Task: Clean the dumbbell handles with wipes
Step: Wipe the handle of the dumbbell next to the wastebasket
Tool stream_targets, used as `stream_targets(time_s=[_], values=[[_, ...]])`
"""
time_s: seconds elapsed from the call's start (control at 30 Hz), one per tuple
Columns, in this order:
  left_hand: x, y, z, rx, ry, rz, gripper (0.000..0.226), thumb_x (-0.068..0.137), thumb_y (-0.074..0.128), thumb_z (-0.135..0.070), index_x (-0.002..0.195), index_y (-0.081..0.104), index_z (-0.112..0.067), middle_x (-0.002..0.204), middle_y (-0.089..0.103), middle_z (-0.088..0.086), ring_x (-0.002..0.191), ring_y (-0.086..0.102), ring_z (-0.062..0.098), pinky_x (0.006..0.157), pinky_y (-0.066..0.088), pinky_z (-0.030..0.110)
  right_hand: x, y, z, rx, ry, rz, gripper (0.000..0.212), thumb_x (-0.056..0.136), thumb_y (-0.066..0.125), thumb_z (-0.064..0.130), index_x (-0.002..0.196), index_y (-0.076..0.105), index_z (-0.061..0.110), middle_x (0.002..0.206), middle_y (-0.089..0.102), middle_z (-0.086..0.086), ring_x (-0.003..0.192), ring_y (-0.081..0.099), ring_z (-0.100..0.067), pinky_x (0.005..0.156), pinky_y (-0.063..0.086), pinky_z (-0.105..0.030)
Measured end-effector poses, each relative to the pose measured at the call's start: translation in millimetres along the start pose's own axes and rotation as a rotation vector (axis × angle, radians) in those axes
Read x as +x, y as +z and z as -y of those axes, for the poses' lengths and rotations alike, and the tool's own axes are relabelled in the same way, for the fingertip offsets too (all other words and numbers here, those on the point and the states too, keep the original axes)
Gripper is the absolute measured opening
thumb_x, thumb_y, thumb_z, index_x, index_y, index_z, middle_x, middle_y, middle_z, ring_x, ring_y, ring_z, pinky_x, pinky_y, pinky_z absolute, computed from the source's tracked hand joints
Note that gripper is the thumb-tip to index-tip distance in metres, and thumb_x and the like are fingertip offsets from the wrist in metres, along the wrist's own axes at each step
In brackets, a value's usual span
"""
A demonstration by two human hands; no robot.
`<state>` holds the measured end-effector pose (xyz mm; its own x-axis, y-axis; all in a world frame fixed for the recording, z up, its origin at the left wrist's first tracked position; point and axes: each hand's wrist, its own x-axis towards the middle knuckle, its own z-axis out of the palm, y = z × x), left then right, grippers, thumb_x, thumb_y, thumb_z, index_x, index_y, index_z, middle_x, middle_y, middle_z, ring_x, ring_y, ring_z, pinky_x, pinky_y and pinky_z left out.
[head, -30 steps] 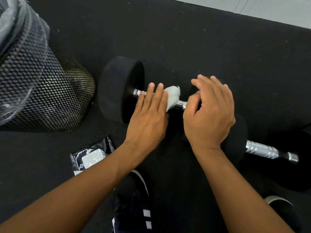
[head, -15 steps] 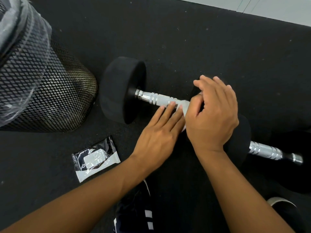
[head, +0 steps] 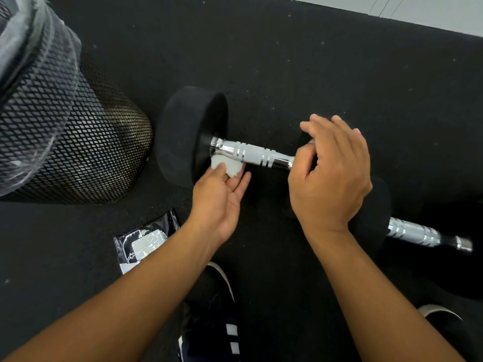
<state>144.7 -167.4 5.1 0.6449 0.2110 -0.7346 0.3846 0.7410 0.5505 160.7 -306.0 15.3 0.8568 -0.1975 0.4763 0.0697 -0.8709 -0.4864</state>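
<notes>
A black dumbbell (head: 188,131) lies on the dark floor mat with its chrome handle (head: 253,154) bare on top. My left hand (head: 222,199), palm up, presses a crumpled white wipe (head: 226,165) against the underside of the handle, close to the left weight head. My right hand (head: 332,173) rests on the right weight head, which it mostly hides, with the fingers curled over it. A second dumbbell's chrome handle (head: 418,232) shows at the right.
A black mesh bin (head: 65,131) with a clear liner stands at the left. A wipes packet (head: 143,242) lies on the mat below the dumbbell. My shoes (head: 217,309) are at the bottom. Pale floor (head: 431,11) begins at the top right.
My left hand slid the wipe from the handle's right end to its left end and turned palm up under the handle. My right hand stayed on the right weight head.
</notes>
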Motion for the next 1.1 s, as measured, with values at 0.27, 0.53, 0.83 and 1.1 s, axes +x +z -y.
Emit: stream_targets(time_s=[0.27,0.53,0.83,1.1], values=[[-13.5,12.9,16.4,0.263,-0.085,0.095,0.031,0.108,0.037,-0.014,0.120,0.065,-0.013,0.116,0.075,0.009,0.114,0.069,0.020,0.111,0.045,0.043,1.0,1.0,1.4,-0.005,0.014,-0.015,0.031,0.095,0.052,0.008,0.116,0.073,0.014,0.124,0.073,-0.001,0.129,0.061,-0.022,0.116,0.040,-0.045],[-27.4,19.6,29.1,0.446,-0.182,0.216,0.032,0.108,0.037,-0.017,0.112,0.069,-0.015,0.120,0.072,0.014,0.123,0.063,0.031,0.112,0.043,0.045,1.0,0.6,0.1,-0.008,-0.005,-0.002,0.031,0.095,0.051,0.009,0.116,0.073,0.014,0.124,0.072,-0.002,0.129,0.060,-0.023,0.116,0.039,-0.045],[-37.4,42.2,-8.1,0.355,0.077,0.257,0.032,0.106,0.039,-0.014,0.126,0.064,-0.017,0.122,0.073,0.005,0.118,0.067,0.021,0.098,0.054,0.034,0.9,-0.2,0.2,0.028,-0.001,-0.012,0.031,0.094,0.053,0.008,0.115,0.074,0.014,0.124,0.073,0.000,0.130,0.060,-0.022,0.117,0.038,-0.045],[-26.0,19.2,-54.0,1.053,0.830,0.237,0.031,0.100,0.047,-0.012,0.110,0.068,-0.031,0.098,0.069,-0.008,0.090,0.066,0.020,0.077,0.058,0.048,-4.1,-11.9,3.2,0.176,-0.049,0.019,0.031,0.096,0.053,0.005,0.118,0.073,0.012,0.122,0.073,-0.001,0.132,0.057,-0.023,0.118,0.036,-0.047]])
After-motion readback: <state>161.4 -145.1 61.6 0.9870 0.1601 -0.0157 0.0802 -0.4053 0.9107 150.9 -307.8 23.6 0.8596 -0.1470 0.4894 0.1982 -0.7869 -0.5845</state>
